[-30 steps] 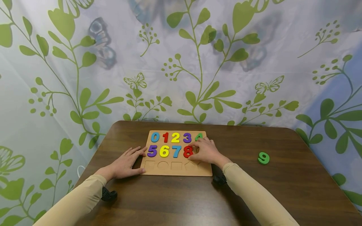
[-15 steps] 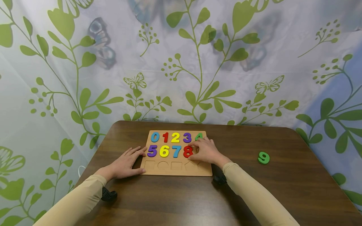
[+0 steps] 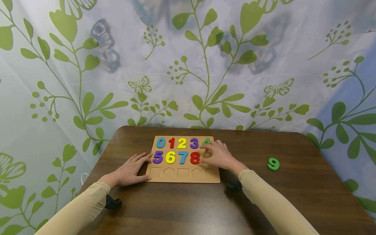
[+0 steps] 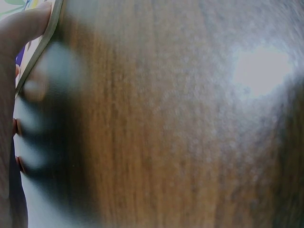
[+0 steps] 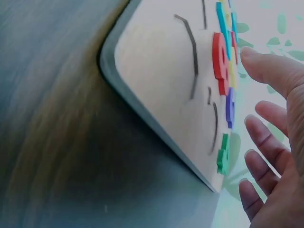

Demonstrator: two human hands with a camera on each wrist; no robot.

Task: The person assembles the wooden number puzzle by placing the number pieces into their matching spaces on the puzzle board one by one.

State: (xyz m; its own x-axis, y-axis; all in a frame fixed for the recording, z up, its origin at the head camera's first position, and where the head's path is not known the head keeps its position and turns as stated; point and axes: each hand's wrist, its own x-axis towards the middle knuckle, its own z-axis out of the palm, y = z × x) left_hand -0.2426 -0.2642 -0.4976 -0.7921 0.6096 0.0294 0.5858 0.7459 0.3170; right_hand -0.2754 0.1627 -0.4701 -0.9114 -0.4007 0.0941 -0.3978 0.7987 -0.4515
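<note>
A wooden number puzzle board (image 3: 176, 179) lies on the table, with colored digits in two rows. My left hand (image 3: 129, 170) rests at its left edge, fingers spread, thumb touching the lower left corner. Over the board's right side is my right hand (image 3: 220, 156), its fingers parted and holding nothing. Just left of those fingertips sits the red 8 (image 3: 194, 158), in its place at the end of the second row. The green 4 (image 3: 206, 141) is partly hidden behind the right hand. A green 9 (image 3: 273, 164) lies apart on the table, well to the right.
The brown wooden table (image 3: 188, 209) reaches back to a curtain (image 3: 188, 65) printed with leaves and butterflies. Shallow outlines of shapes, among them a square recess (image 3: 183, 172), run along the board's front row.
My right hand has let go of the red 8 and drawn slightly to the right, its fingers off the digit. The left hand and the board have stayed put.
</note>
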